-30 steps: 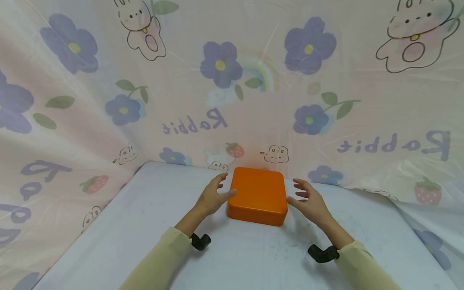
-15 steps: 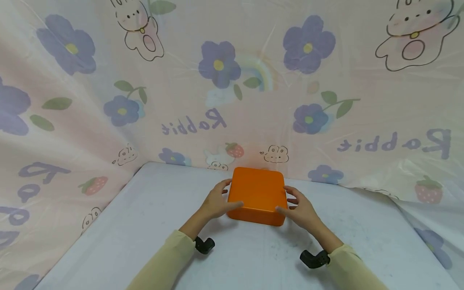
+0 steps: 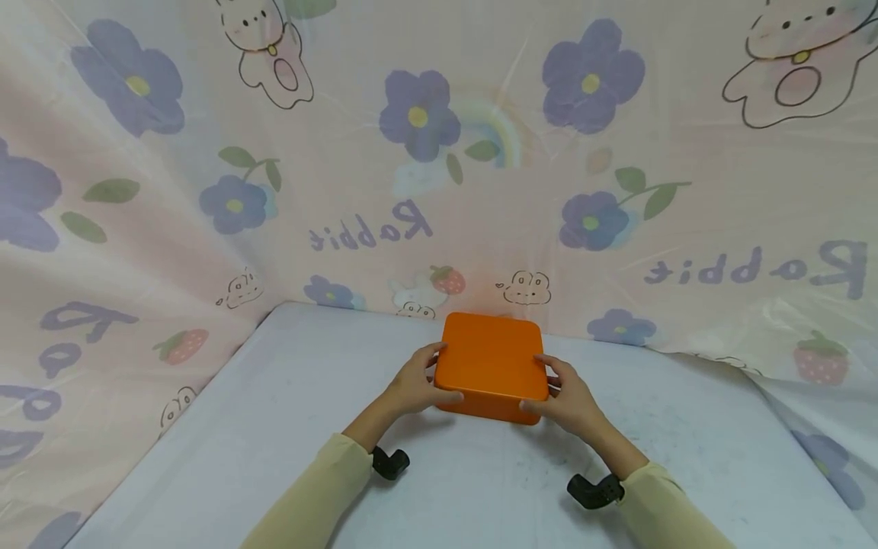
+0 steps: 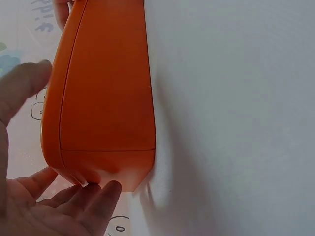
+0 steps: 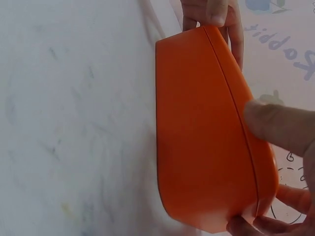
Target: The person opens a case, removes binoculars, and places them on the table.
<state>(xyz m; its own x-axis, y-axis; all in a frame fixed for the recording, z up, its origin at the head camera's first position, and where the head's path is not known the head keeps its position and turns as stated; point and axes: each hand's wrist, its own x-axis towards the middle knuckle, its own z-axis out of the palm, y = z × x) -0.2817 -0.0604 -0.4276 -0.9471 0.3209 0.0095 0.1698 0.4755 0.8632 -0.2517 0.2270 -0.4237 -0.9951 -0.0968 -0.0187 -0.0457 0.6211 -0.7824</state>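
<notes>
An orange box (image 3: 489, 357) with rounded corners stands on the white table, near its back edge. A thin seam below the top marks off its lid (image 5: 235, 93). My left hand (image 3: 414, 386) holds the box's left side, the fingers (image 4: 109, 199) curved against that side and the thumb (image 4: 30, 78) at the lid's front edge. On the right side my right hand (image 3: 566, 396) grips it in the same way, its thumb (image 5: 275, 123) on the lid's edge and its fingertips (image 5: 238, 225) against the side wall. The box's back is hidden.
The white table (image 3: 288, 396) spreads out around the box. A patterned curtain (image 3: 343, 152) with flowers and rabbits hangs right behind it and along the left. Black curved wrist devices (image 3: 595, 492) are worn just below both hands.
Both hands have come in from beside the box and closed on its left and right sides, the thumbs lowering to its front edge. The box stays in place; the head view shifts slightly.
</notes>
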